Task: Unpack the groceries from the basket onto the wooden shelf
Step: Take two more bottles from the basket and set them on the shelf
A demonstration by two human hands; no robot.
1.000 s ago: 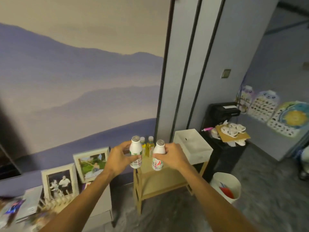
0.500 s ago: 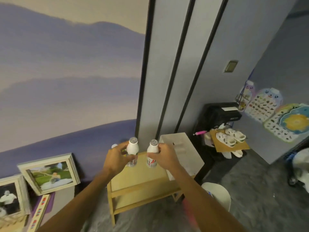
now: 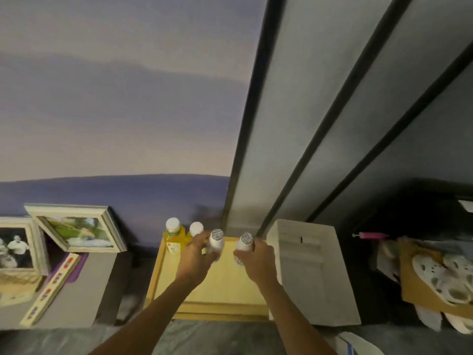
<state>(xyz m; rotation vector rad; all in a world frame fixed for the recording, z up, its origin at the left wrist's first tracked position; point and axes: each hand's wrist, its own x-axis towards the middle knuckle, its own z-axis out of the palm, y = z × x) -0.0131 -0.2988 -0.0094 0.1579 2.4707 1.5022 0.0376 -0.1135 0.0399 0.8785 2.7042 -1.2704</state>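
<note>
Left hand (image 3: 195, 254), right hand (image 3: 257, 261) — reached forward, both curled, gripping.

Two white bottles (image 3: 215, 244), two yellow juice bottles (image 3: 174, 237), two framed photos (image 3: 76, 230) — one shelf (image 3: 220, 290).

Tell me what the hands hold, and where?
The left hand grips the left white bottle, the right hand the right white bottle, around their middles.

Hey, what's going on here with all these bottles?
A person is setting groceries on a wooden shelf. The left hand grips the left white bottle and the right hand grips the right white bottle, both upright over the shelf's top near its back. Whether their bases touch the wood cannot be told. Two yellow juice bottles stand at the back left corner.
</note>
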